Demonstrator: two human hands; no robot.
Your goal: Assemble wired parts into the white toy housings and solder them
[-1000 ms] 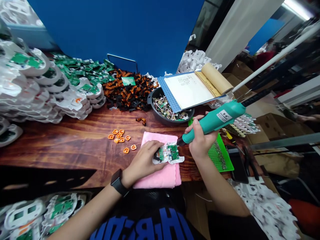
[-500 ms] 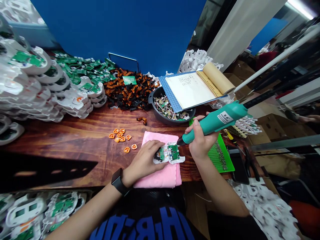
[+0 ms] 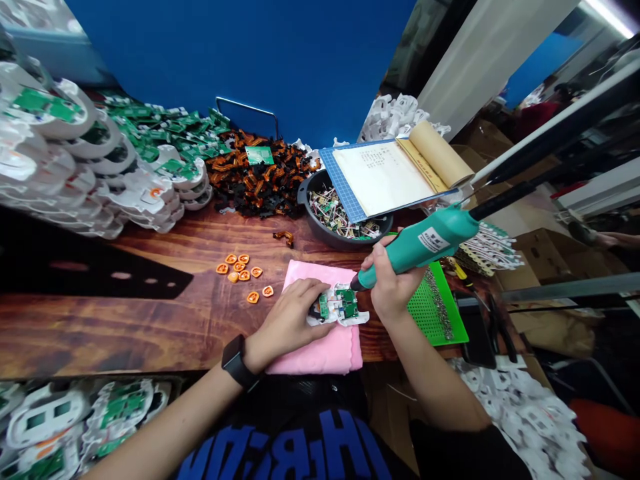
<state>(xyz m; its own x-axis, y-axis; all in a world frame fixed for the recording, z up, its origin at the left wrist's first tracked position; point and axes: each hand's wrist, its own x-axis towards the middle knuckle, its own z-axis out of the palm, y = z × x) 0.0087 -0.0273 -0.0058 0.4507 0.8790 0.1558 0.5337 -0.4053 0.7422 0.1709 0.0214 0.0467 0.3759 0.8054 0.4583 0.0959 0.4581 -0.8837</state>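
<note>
Teal driver (image 3: 411, 248) nudged L, by wht housing (image 3: 361, 319) w/ grn PCBs (image 3: 347, 304).

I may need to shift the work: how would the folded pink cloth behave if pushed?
The pink cloth is probably floppy, judging by its soft folds and wavy edge, so it would likely bunch. It may drag the white housing lying on it, though the left hand holding that could resist.

blue panel (image 3: 245, 53) behind; brown wood-grain table (image 3: 195, 327); pale slanted column (image 3: 487, 60) right; bright light (image 3: 607, 17) upper right
</note>
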